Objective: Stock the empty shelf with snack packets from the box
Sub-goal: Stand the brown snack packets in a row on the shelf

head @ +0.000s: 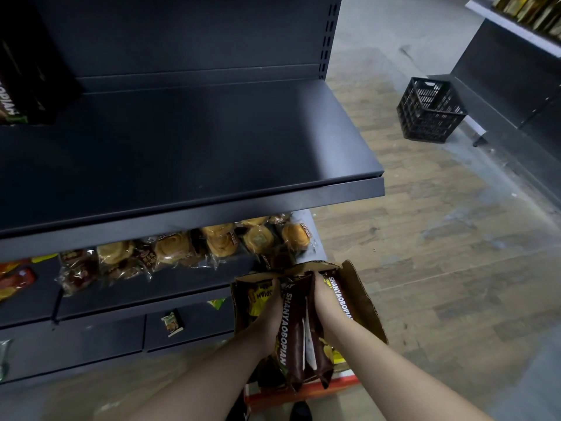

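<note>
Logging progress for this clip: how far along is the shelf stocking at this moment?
Early on. Done: a few dark packets already stand at the far left of the top shelf. In hand: the left hand and right hand press a bunch of brown snack packets between them, over the cardboard box. Left: most of that shelf is bare, and more packets show in the box.

Held dark brown foil snack packets (293, 329): white letters "SHANYAOBOPIAN" along the edge.
Brown packet still in the cardboard box (341, 296): "SHANYAOBOPIAN".
Yellow-fronted packet in the box (261, 296): partial "OPIAN".
Dark packet on the upper shelf, left (12, 107): partial "OPIAN".
</note>
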